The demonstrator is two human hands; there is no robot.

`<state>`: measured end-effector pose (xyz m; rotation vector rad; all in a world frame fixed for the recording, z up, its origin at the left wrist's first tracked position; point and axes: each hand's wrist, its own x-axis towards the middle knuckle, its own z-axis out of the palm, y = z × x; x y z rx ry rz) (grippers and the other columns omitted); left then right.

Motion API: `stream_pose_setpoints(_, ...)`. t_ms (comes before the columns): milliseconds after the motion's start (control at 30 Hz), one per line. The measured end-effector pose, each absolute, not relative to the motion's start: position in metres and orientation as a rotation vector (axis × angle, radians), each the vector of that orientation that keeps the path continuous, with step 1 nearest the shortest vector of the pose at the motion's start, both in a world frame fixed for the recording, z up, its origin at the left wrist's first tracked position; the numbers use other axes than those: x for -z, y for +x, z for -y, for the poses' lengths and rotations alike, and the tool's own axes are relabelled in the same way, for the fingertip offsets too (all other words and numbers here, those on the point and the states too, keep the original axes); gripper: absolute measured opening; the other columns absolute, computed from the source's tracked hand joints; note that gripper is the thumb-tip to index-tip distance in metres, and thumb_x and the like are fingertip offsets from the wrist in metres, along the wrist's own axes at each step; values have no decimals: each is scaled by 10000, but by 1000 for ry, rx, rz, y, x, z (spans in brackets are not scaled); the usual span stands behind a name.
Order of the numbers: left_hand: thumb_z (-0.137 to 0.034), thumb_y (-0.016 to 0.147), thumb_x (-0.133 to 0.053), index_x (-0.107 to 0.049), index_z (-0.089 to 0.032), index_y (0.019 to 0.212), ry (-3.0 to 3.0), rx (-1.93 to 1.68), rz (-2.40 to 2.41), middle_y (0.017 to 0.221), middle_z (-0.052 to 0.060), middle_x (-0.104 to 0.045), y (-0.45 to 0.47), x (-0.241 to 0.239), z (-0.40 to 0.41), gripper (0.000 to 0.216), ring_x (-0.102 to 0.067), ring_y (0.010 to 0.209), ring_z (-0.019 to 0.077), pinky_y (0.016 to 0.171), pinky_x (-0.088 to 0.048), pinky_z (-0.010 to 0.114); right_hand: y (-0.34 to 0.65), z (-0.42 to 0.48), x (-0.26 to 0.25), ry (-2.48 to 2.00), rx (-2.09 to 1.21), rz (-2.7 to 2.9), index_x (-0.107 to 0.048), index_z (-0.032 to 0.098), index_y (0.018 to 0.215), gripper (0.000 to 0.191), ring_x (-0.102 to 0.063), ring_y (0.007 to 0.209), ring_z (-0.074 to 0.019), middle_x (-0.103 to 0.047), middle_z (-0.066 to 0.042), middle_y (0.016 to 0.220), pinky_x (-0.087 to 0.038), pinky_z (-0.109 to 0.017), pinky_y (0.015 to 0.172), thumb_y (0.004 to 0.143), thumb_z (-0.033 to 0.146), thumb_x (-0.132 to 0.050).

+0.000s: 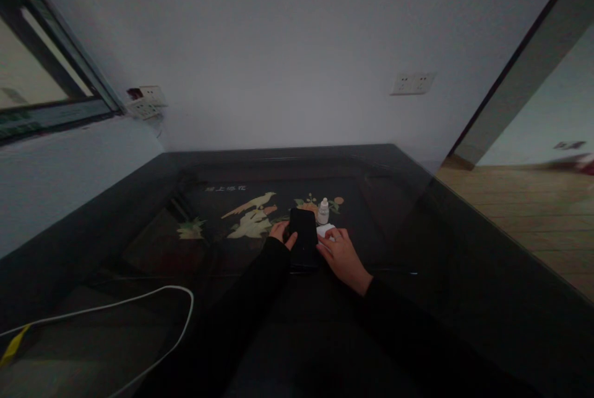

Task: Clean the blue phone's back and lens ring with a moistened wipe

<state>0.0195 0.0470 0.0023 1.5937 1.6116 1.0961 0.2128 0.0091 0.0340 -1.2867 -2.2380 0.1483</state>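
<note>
Along the far wall (278, 64) I see the dark tabletop (408, 231). At its middle is my right hand (344, 257), fingers bent; left of it, the black phone-like slab (302, 231); then my left hand (281, 234), fingers holding the slab's left edge. Under the right fingers lies a white piece (323, 229), pinched or not I cannot tell. Just beyond stands a white bottle (323, 212).

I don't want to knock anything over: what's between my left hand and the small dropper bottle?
In the head view, the black phone is between your left hand and the dropper bottle.
</note>
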Motion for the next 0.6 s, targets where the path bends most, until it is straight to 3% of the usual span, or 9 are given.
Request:
stream_pose_setpoints(100,-327,722,-556,-398,-116,1223,1392,-1111,-1455,967,117,-639,21,0,-48,567,-627,812,200,739,-494,346,211,-7,-35,-1270,-194,2234,-625,214,1033,258,-437,900,-229,-547,-98,934,-369,-375,804,864,292,-446)
stream_pose_setpoints(200,-366,677,-619,-354,-95,1251,1202,-1108,-1350,730,71,-670,19,-1,-43,687,-629,586,183,582,-507,321,211,-7,-35,-1253,-251,2206,-628,225,1035,257,-437,909,-234,-553,-95,938,-362,-404,834,862,288,-450)
stream_pose_setpoints(433,-382,544,-744,-386,-99,1233,887,-1223,-1186,645,24,-664,13,-13,-27,827,-633,608,167,619,-502,279,220,-9,-37,-1201,-442,2014,-613,202,1077,291,-442,1022,-245,-569,-104,1052,-358,-447,919,857,281,-439)
stream_pose_setpoints(600,-392,501,-764,-397,-191,1169,779,-1243,-1040,784,26,-670,20,-19,-12,788,-641,676,179,626,-508,308,217,-2,-42,-1151,-812,1868,-536,190,1151,342,-596,795,-164,-630,-67,930,-521,-320,666,880,318,-371)
